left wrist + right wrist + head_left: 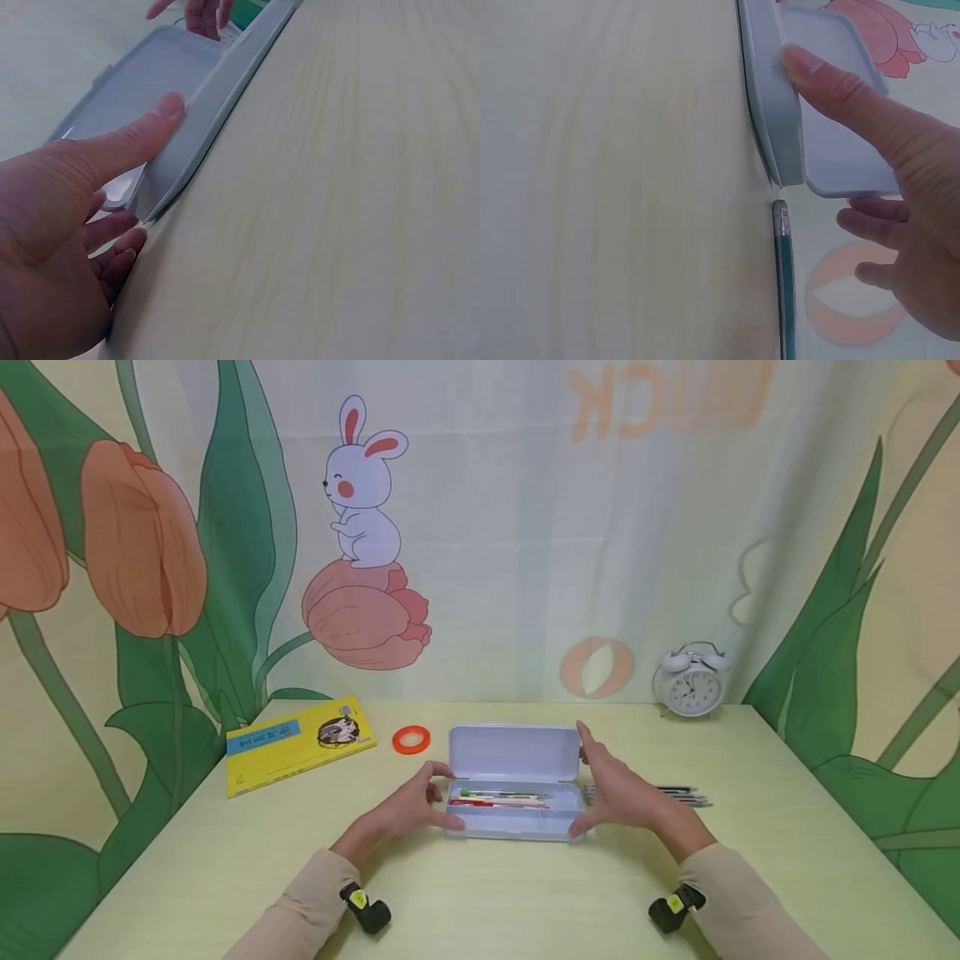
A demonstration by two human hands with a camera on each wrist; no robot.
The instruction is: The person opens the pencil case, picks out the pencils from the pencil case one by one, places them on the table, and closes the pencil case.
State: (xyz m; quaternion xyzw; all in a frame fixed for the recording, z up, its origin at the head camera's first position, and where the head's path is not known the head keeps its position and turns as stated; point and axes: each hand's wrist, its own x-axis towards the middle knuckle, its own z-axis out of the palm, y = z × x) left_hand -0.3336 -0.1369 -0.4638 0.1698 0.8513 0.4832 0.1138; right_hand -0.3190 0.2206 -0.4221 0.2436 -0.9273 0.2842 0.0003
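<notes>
A pale lilac pencil case [491, 823] lies on the table with its lid [513, 753] raised. Several pens [498, 802] rest in its rear compartment, red and green ones among them. My left hand [411, 803] grips the case's left end, its thumb along the front wall and its fingers curled at the rear corner. At the opposite end, my right hand [618, 787] touches the case's front corner with its thumb. The right hand's index finger points up by the lid's right edge; its other fingers [877, 225] stand apart from the case.
Several pencils [686, 795] lie to the right of the case, partly behind my right hand. A yellow book [281, 768] and an orange ring [411, 740] are on the left. At the back right stands a white alarm clock [692, 685], before a printed curtain [495, 568].
</notes>
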